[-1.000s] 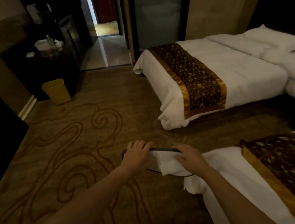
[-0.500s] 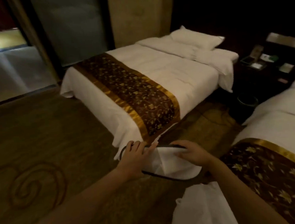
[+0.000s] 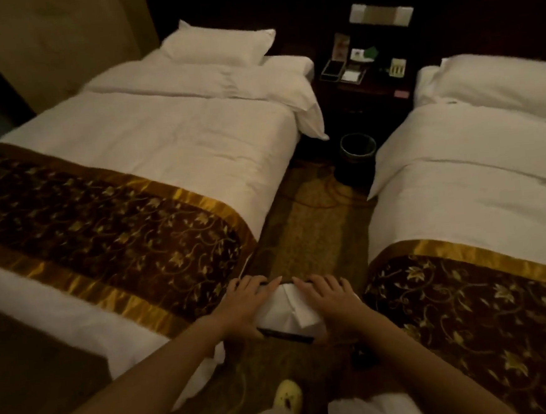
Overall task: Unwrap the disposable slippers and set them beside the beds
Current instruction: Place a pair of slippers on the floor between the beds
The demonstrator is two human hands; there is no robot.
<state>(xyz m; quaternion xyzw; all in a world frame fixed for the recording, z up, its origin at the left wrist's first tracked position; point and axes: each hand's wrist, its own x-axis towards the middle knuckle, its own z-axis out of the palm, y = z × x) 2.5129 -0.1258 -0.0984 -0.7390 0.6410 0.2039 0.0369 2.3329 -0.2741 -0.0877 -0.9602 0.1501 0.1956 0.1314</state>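
Observation:
I hold a pair of white disposable slippers [image 3: 287, 316] with dark soles in both hands, above the carpet aisle between two beds. My left hand [image 3: 247, 307] grips the left side of the slippers. My right hand [image 3: 330, 303] lies over their right side, fingers spread on the white top. The left bed [image 3: 150, 157] and the right bed [image 3: 478, 171] each have white covers and a brown-and-gold runner. Whether any wrapper remains on the slippers I cannot tell.
A dark nightstand [image 3: 363, 85] with small items stands between the bed heads, and a dark round bin [image 3: 357, 154] sits on the carpet before it. A dark cord lies on the patterned carpet [image 3: 313, 236]. My yellow shoe [image 3: 288, 398] shows at the bottom.
The view has swung right from the room entrance to the aisle between the two beds. Both hands keep hold of the slippers, now over the aisle.

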